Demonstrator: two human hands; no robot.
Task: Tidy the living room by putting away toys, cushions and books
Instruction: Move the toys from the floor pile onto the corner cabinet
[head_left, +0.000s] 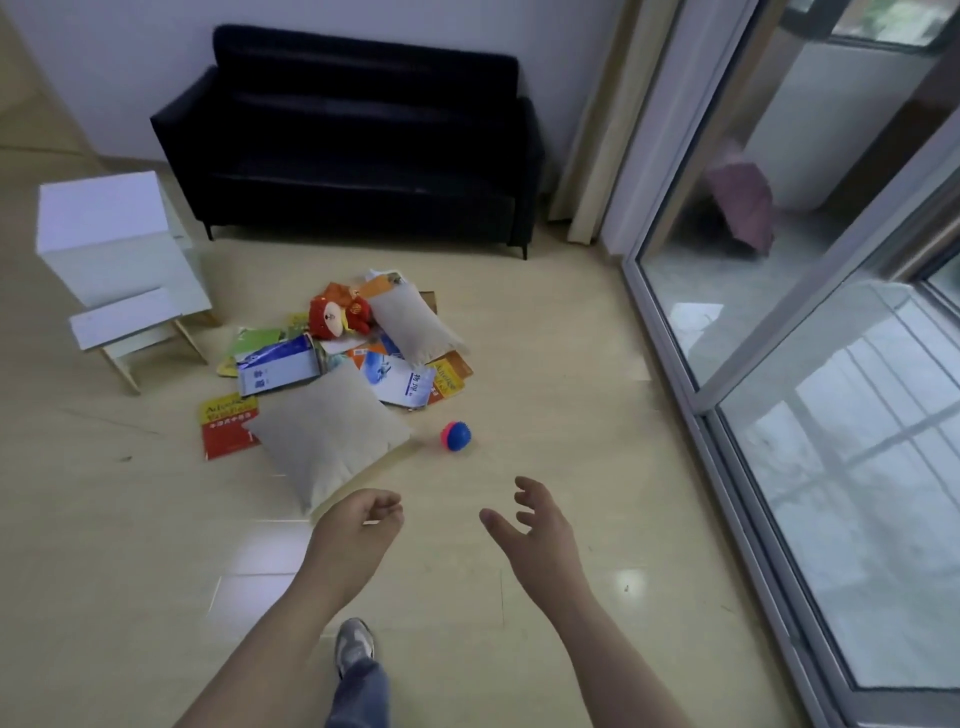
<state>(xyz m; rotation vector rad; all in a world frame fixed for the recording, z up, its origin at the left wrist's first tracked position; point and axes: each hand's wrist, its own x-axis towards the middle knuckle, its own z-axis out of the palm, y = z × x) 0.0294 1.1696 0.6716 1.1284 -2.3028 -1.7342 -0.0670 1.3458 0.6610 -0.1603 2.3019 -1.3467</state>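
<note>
Here, your hands hang empty above the floor (156, 519).
Your left hand (358, 525) is loosely curled, your right hand (535, 525) spread. Ahead, the near cushion (324, 441) points a corner at you; the far cushion (415, 325) slants lengthwise over the books (395, 379), one end toward the sofa (363, 130).

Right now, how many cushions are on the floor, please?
2: the near cushion lies at the front of the pile; the far cushion lies beside the red plush toy. More may be hidden underneath.
</note>
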